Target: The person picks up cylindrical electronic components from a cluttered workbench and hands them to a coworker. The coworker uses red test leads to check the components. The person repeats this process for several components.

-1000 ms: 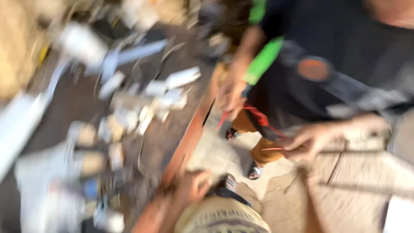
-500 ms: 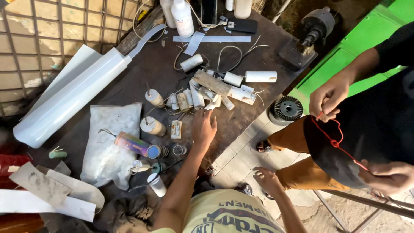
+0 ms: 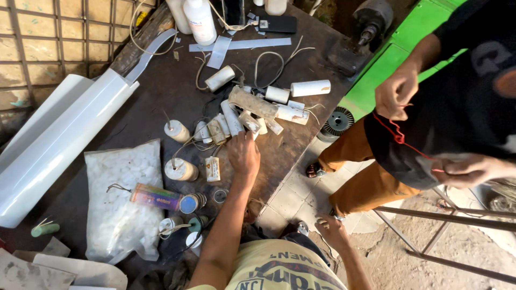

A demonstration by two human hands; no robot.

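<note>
Reaching over the dark metal workbench (image 3: 161,96), the person's left hand (image 3: 244,156) rests palm-down, fingers loosely together, beside small white cylindrical capacitors (image 3: 231,119). Sorting seems underway; picking one calls for a pinch. The right hand (image 3: 330,228) hangs half-curled, holding nothing.

Workbench (image 3: 161,96): cluster of capacitors (image 3: 236,115) at the centre. Left hand (image 3: 243,156) rests on the bench just in front of the cluster; a small box (image 3: 213,168) lies just left of it. Bag (image 3: 126,198) near the front edge, a tube (image 3: 158,197) lying on it. Long panel (image 3: 59,139) along the left edge. Bottles (image 3: 200,20) at the back edge. Right hand (image 3: 330,228) is off the bench, past its right edge.
</note>
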